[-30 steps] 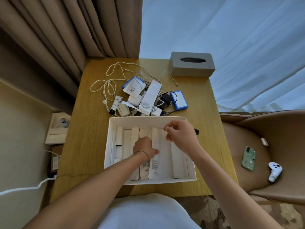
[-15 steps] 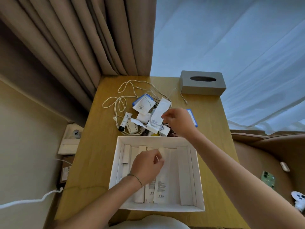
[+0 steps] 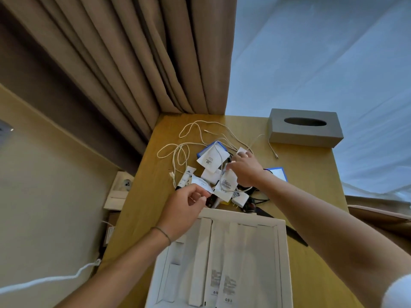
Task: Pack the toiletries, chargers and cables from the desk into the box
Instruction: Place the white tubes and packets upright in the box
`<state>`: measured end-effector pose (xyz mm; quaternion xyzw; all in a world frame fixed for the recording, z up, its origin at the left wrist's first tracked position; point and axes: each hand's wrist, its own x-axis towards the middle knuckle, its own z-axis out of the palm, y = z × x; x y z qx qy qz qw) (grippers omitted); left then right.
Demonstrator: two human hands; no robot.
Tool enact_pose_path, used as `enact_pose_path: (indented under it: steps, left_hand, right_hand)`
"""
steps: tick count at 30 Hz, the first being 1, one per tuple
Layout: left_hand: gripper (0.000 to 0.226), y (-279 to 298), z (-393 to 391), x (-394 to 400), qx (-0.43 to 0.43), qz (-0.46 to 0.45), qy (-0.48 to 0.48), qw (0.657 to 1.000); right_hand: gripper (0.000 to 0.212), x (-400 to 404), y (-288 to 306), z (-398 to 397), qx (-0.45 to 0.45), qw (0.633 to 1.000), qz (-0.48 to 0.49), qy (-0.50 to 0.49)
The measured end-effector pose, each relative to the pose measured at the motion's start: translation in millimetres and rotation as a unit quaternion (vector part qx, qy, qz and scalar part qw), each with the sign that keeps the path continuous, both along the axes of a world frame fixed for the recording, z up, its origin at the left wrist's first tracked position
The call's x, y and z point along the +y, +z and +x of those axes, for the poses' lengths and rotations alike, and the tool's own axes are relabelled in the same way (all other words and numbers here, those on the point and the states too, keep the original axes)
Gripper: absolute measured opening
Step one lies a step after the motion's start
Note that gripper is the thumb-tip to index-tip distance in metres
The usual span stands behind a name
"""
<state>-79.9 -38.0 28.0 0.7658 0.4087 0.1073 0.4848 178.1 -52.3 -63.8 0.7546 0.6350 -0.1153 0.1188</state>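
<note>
A wooden desk (image 3: 311,174) seen from above, with a heap of toiletries, chargers and cables at its middle and an open white cardboard box (image 3: 281,252) at its near edge. Both hands reach past the box into the heap. The right hand (image 3: 245,168) lies on top of a long white paper sachet (image 3: 229,185), fingers curled down onto it; whether they close round it cannot be told. The left hand (image 3: 184,207) pinches the corner of a small flat white packet (image 3: 200,183) between thumb and fingertips, just beyond the box's far rim. Thin white cables (image 3: 184,150) loop loosely across the far part of the heap. A small white tube with a dark cap (image 3: 184,177) lies beside the left hand. A white plug charger (image 3: 240,198) sits under the right wrist. The box holds long flat white sachets side by side. A grey tissue box (image 3: 304,134) stands at the desk's far right corner.
</note>
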Motion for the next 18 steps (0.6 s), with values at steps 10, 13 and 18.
enact_pose_path:
  steps: [10,13,18]
  left_hand:
    - [0.019,-11,-5,28,0.065,0.047,0.022,0.997]
    - [0.018,-14,9,41,0.085,0.065,0.015,0.994]
    - [0.019,-30,47,71,0.143,0.104,0.013,0.984]
  right_hand:
    - [0.024,0,-3,13,-0.062,0.992,0.016,0.105]
    - [0.017,-2,21,15,-0.106,0.989,-0.004,0.102]
    - [0.019,-11,68,19,-0.166,0.985,-0.053,-0.004]
